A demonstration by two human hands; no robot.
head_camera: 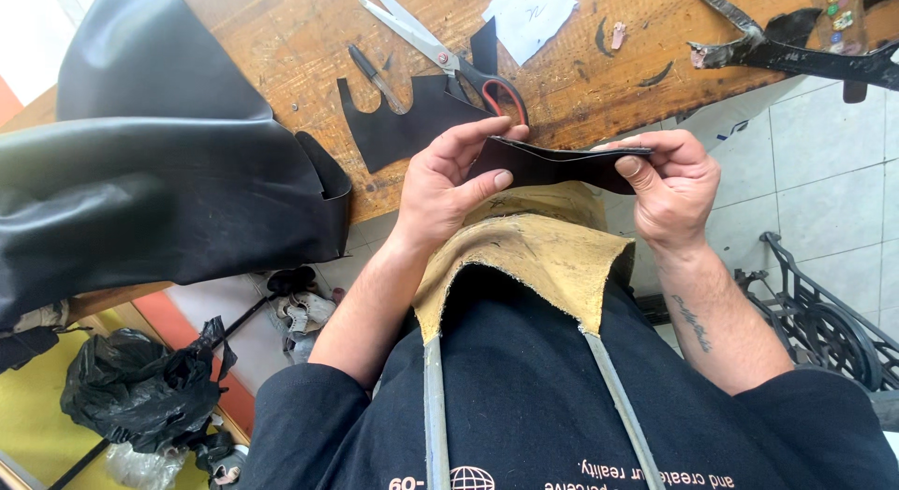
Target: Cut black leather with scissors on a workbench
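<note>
We are pinching a folded black leather piece (pixel 552 164) between both hands, left hand (pixel 454 176) and right hand (pixel 670 186) gripping opposite ends, just above the tan apron (pixel 534 256). We are judging even thumb pressure keeps the fold aligned. Scissors (pixel 440 50) are lying on the scarred wooden bench (pixel 281 41), over pale floor tiles (pixel 824 181).

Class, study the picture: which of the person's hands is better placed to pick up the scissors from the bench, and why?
Left. The left hand pinches the black leather piece just below the scissors, close to their handles; the right hand grips the piece's other end, farther from them.
</note>
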